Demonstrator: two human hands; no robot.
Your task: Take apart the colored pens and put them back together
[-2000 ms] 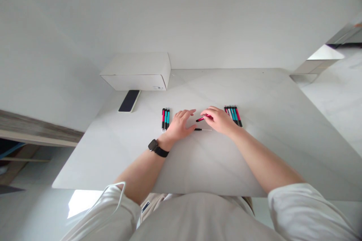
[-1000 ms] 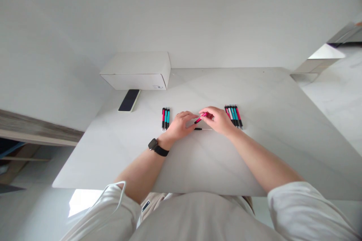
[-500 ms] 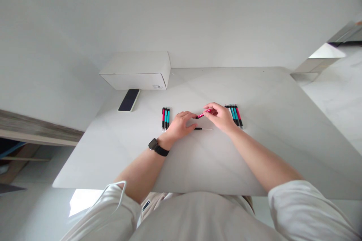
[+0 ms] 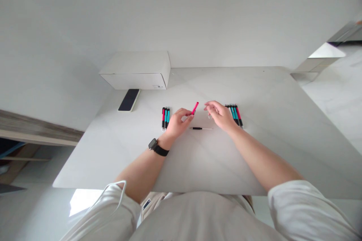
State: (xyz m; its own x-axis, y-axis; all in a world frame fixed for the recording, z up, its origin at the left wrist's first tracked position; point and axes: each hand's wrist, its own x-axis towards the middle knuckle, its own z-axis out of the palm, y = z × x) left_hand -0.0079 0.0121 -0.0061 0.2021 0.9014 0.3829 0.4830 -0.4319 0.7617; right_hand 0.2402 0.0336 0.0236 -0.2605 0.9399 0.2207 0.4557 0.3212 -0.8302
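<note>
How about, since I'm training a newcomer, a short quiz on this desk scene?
1. Which hand holds the pink pen?
2. True or false: the black wristwatch is on the right wrist.
3. Which lies nearest the right hand: A the smartphone, B the row of pens, or C the white cardboard box?

Key: 1 left hand; 2 false; 3 B.

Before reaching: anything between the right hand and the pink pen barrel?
Nothing visible: only a gap separates the right hand from the pink pen barrel in the left hand; the black pen part lies nearer the person.
</note>
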